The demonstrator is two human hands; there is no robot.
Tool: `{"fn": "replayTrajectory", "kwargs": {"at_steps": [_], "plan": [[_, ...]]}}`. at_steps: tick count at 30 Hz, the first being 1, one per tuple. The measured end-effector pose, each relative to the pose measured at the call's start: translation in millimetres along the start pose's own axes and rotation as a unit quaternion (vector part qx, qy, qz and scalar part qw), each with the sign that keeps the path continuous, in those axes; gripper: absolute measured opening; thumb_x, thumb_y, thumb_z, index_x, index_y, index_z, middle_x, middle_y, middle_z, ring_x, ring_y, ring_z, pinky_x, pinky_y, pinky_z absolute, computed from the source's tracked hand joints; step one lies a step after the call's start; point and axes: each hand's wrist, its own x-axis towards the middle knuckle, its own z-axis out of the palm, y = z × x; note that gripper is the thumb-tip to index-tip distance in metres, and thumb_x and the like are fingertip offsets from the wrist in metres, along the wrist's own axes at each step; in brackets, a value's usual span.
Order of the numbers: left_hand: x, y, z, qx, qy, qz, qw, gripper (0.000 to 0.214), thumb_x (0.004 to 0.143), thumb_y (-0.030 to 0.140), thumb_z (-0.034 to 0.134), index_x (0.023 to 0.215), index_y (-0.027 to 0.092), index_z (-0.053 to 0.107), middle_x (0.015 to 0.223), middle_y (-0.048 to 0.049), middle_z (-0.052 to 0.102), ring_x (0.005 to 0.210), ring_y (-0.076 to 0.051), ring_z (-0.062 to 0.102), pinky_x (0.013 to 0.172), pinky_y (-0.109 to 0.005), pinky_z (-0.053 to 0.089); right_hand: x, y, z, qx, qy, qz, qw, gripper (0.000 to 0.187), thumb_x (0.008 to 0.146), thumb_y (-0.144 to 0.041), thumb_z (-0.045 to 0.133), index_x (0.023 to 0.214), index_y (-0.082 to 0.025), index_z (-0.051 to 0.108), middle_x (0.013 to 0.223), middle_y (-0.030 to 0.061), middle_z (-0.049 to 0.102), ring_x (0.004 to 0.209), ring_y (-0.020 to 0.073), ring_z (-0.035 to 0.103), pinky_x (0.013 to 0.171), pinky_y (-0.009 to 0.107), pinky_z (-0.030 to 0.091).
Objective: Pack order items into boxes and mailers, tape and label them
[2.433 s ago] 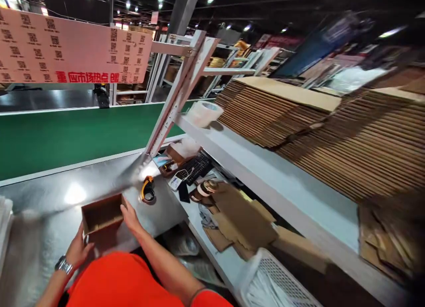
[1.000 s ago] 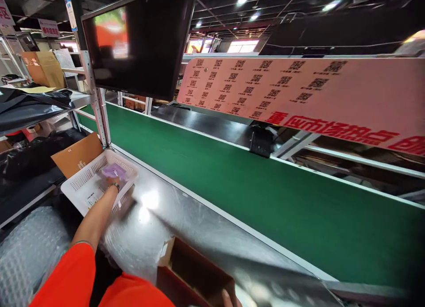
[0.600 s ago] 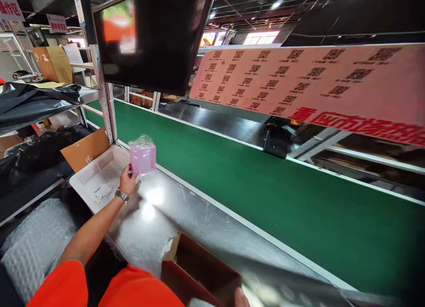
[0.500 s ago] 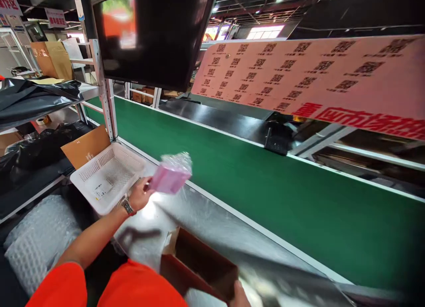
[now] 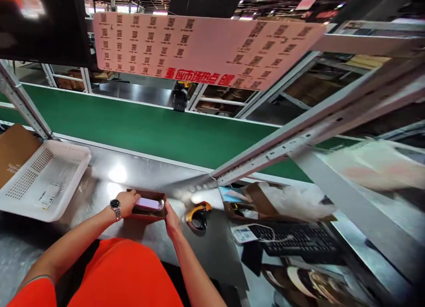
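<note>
A small open cardboard box (image 5: 156, 214) sits on the steel worktable (image 5: 109, 178) right in front of me. Inside it lies a pink packet in clear wrap (image 5: 148, 204). My left hand (image 5: 128, 201), with a wristwatch, has its fingers curled at the box's left edge against the packet. On the box's right side my right hand (image 5: 171, 218) grips the wall. An orange tape dispenser (image 5: 197, 214) lies just right of that hand.
A white perforated basket (image 5: 40, 181) stands at the left with a label in it. A green conveyor belt (image 5: 149, 130) runs behind the table. A slanted metal frame post (image 5: 282, 143) crosses at right. Keyboard (image 5: 292, 238), cardboard scraps and tape rolls lie lower right.
My left hand took the pink packet out of the white basket, carried it right and set it in the cardboard box. My view swung right; the right hand stayed on the box.
</note>
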Motion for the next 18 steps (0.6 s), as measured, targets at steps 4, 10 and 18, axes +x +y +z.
{"fn": "replayTrajectory", "kwargs": {"at_steps": [4, 10, 18], "plan": [[20, 11, 18.0, 0.042, -0.051, -0.013, 0.998, 0.024, 0.08, 0.002, 0.078, 0.101, 0.013, 0.081, 0.113, -0.0278, 0.08, 0.126, -0.047, 0.073, 0.115, -0.059, 0.053, -1, -1, -4, 0.024, -0.028, 0.046, 0.998, 0.034, 0.082, -0.048, 0.081, 0.105, -0.022, 0.083, 0.106, 0.0043, 0.087, 0.114, 0.0264, 0.079, 0.1, 0.038, 0.065], [37, 13, 25.7, 0.075, -0.126, -0.058, 0.987, 0.025, 0.077, 0.004, 0.081, 0.101, 0.012, 0.085, 0.112, -0.0281, 0.084, 0.118, -0.046, 0.08, 0.105, -0.056, 0.064, 0, -25, -32, 0.006, -0.144, 0.166, 0.976, 0.07, 0.071, -0.04, 0.094, 0.137, -0.024, 0.077, 0.096, 0.0038, 0.085, 0.094, 0.0239, 0.079, 0.079, 0.034, 0.063], [32, 8, 19.9, 0.101, -0.133, -0.073, 0.983, 0.043, 0.098, 0.015, 0.07, 0.141, 0.012, 0.075, 0.128, -0.023, 0.084, 0.123, -0.034, 0.081, 0.107, -0.043, 0.064, 2, -23, -35, -0.049, -0.216, 0.148, 0.964, 0.081, 0.071, -0.058, 0.099, 0.146, -0.039, 0.075, 0.163, 0.0054, 0.069, 0.15, 0.0368, 0.061, 0.104, 0.051, 0.063]]}}
